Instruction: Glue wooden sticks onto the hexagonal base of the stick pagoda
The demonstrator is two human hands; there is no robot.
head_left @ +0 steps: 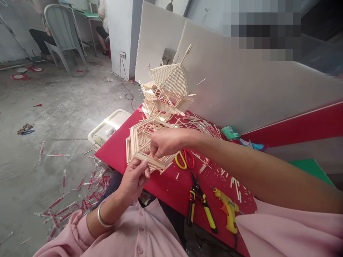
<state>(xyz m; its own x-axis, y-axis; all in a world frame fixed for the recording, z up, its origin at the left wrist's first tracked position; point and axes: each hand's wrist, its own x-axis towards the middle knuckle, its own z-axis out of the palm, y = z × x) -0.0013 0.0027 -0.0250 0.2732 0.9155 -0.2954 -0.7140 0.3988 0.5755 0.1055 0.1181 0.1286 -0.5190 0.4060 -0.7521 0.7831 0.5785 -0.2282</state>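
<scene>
A many-sided frame of stacked wooden sticks (pixel 135 141) rests at the near left edge of the red tabletop (pixel 163 185). My left hand (pixel 136 175) is closed on its near lower corner, thumb above and fingers beneath. Over the middle of the frame, my right hand (pixel 167 142) reaches in with bent fingers pressed together against the inner near side; what they pinch, if anything, is hidden. Just behind stands a pagoda-like stick model (pixel 170 82) with a pointed, slatted roof.
Beside the frame lie red-and-yellow scissors (pixel 181 160), open pliers (pixel 198 200) and a yellow glue gun (pixel 227 208). Loose sticks (pixel 203 125) spread behind my right arm. Clear wrappers (pixel 85 200) litter the floor. Two people sit at the far left, near a plastic chair (pixel 63 28).
</scene>
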